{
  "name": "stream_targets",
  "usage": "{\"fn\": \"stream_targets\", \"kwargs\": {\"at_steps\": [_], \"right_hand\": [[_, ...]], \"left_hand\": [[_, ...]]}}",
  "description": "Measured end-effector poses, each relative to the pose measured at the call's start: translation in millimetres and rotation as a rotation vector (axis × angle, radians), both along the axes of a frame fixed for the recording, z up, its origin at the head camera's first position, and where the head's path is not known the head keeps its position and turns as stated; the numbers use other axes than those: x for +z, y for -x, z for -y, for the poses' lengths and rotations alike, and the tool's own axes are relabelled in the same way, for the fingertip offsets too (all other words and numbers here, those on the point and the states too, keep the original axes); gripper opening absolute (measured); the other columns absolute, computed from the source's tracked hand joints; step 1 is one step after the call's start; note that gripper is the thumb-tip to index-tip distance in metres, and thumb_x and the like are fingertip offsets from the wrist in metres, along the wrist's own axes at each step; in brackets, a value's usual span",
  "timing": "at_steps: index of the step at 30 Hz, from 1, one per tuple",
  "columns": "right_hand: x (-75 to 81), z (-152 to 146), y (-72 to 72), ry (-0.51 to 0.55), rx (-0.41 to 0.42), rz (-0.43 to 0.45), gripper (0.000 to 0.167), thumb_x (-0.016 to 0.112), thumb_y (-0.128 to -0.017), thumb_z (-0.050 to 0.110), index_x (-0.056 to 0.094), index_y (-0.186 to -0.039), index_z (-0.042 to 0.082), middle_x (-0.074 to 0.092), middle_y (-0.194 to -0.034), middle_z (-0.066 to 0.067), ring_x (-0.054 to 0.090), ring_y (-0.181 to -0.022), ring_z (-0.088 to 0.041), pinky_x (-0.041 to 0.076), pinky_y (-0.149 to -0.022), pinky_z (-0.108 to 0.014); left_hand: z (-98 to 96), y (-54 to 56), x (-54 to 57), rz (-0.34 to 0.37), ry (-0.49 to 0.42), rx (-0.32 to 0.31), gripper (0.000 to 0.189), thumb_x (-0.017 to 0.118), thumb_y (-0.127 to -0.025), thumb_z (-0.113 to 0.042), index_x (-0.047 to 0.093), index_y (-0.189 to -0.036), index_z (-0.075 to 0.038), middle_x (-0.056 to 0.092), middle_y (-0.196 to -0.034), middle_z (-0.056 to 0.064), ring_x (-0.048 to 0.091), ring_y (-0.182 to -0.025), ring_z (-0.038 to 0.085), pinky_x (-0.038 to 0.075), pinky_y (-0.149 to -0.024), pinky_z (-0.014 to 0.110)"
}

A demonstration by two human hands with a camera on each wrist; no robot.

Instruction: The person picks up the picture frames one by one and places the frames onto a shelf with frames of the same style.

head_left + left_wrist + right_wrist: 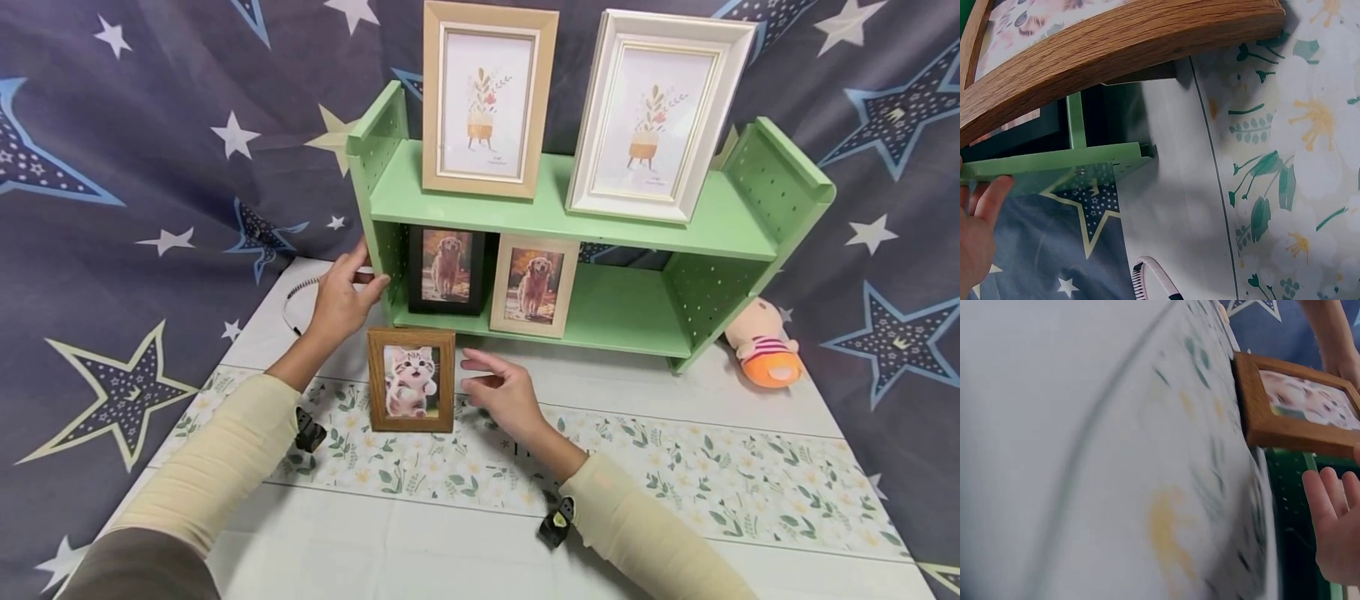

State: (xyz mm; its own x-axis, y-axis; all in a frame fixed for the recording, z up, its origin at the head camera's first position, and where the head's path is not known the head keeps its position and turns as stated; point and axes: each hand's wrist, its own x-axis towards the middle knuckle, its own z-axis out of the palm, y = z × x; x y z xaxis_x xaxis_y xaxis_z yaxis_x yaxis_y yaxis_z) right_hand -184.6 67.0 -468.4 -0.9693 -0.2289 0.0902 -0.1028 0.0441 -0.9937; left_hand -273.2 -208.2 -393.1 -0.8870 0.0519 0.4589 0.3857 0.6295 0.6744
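- Several fingers of the left hand [341,300] touch the green shelf [630,304] at its left side panel; whether they grip it cannot be told.
- The right hand [508,393] holds thumb and fingers apart, just beside the brown cat-picture frame [412,381].
- That frame stands on the floral strip [705,479], before the shelf's left end.

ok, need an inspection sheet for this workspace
Surface: white tablecloth with a floral band.
Job's things: brown wood-grain rectangular frame with kitten photo, upright before a green perforated two-tier rack; beige frame and white frame on its top tier, black frame and pale wood-toned frame below.
Clutter: pink-and-orange plush toy right of rack; thin curved toothed band left.
Hands: left hand touches rack's left side; right hand beside kitten photo, holding nothing.
Cables: nothing seen.
Surroundings: dark blue star-patterned fabric behind.
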Motion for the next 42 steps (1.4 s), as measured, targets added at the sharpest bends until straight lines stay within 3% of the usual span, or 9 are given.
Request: {"fn": "stream_targets", "kwargs": {"at_steps": [6, 11, 15, 28, 42], "right_hand": [[-11.3, 12.7, -4.9, 0.021, -0.026, 0.061, 0.045, 0.075, -0.090, 0.001, 0.069, -0.133, 0.010, 0.074, -0.120, -0.019, 0.076, -0.088, -0.018, 0.065, -0.070, -0.030], [-15.7, 19.3, -8.4, 0.056, -0.072, 0.114, 0.046, 0.074, -0.088, -0.002, 0.070, -0.132, 0.010, 0.075, -0.117, -0.019, 0.074, -0.086, -0.010, 0.063, -0.069, -0.025], [-16.9, 21.9, -11.4, 0.070, -0.073, 0.153, 0.050, 0.075, -0.087, -0.001, 0.069, -0.134, 0.013, 0.075, -0.117, -0.019, 0.074, -0.087, -0.010, 0.063, -0.069, -0.025], [-22.4, 27.9, -17.4, 0.080, -0.053, 0.173, 0.053, 0.075, -0.089, 0.000, 0.066, -0.138, 0.017, 0.072, -0.116, -0.020, 0.075, -0.087, -0.015, 0.066, -0.070, -0.044], [-22.5, 28.1, -17.8, 0.085, -0.055, 0.172, 0.055, 0.074, -0.090, 0.000, 0.065, -0.139, 0.023, 0.069, -0.117, -0.019, 0.074, -0.088, -0.014, 0.065, -0.068, -0.044]], "left_hand": [[-0.8, -0.1, 1.1, 0.012, -0.004, -0.002, 0.076, 0.070, -0.098, -0.014, 0.031, -0.162, -0.030, 0.060, -0.123, 0.024, 0.072, -0.104, 0.038, 0.062, -0.076, 0.050], [-0.2, -0.4, 1.2, 0.017, 0.000, 0.000, 0.077, 0.070, -0.098, -0.015, 0.030, -0.162, -0.031, 0.060, -0.123, 0.024, 0.072, -0.105, 0.037, 0.062, -0.075, 0.049], [0.6, -0.3, 0.9, 0.004, 0.002, 0.007, 0.076, 0.070, -0.098, -0.014, 0.031, -0.162, -0.030, 0.060, -0.122, 0.024, 0.072, -0.103, 0.037, 0.062, -0.075, 0.049], [-0.1, 2.6, 0.0, 0.022, -0.008, -0.001, 0.076, 0.069, -0.098, -0.012, 0.030, -0.162, -0.026, 0.059, -0.125, 0.026, 0.070, -0.107, 0.042, 0.061, -0.083, 0.055], [-0.1, 0.9, 0.0, 0.024, -0.009, -0.002, 0.076, 0.068, -0.098, -0.012, 0.030, -0.162, -0.027, 0.058, -0.125, 0.026, 0.071, -0.106, 0.040, 0.063, -0.080, 0.051]]}}
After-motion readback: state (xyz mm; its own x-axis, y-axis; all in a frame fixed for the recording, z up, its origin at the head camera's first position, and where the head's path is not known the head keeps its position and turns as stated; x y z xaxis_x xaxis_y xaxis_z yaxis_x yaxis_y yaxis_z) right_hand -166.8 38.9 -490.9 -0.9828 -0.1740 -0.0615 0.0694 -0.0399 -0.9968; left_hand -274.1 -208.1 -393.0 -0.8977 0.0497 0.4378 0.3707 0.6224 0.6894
